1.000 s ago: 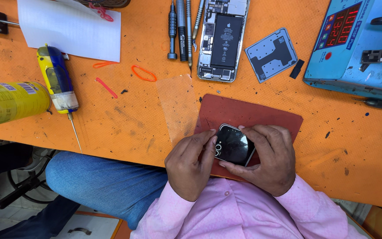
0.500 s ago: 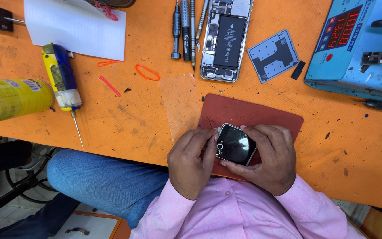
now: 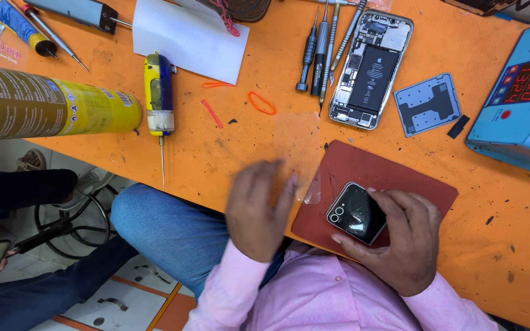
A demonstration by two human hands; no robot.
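At far left we see one yellow spray can (image 3: 50, 107), then one yellow-and-blue screwdriver (image 3: 159, 92). Lower centre, our left hand (image 3: 259, 208) hovers blurred over the orange table (image 3: 216, 153), fingers spread, holding nothing. At top centre lies one opened phone (image 3: 370, 70). Right of centre, our right hand (image 3: 403, 239) pinches one small black phone (image 3: 356, 213) over the one red mat (image 3: 369, 171)

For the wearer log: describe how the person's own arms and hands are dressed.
Both arms wear long pale pink sleeves reaching the wrists. The left hand and right hand are bare: no gloves, rings or watch visible. The left hand is motion-blurred.
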